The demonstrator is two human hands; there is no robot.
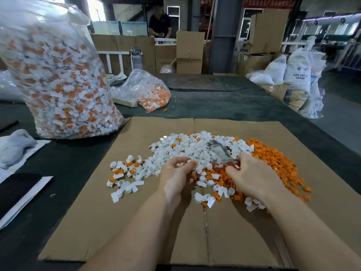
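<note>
A heap of small white plastic parts (195, 145) and a heap of orange caps (273, 161) lie on a flattened cardboard sheet (136, 212). My left hand (175, 177) is above the heaps' near edge, its fingers curled and pinching a small white-and-orange piece (194, 163). Right of it, my right hand (252, 177) grips a red-handled tool (220, 151), blurred, whose metal end points up and left over the white heap. Assembled white-and-orange pieces (125, 173) lie scattered to the left on the cardboard.
A tall clear bag (58, 75) full of white-and-orange pieces stands at the left. A smaller bag (154, 94) lies behind the cardboard on the dark table (214, 106). Papers (19, 153) lie at the left edge. Cardboard boxes, white sacks and a person stand far back.
</note>
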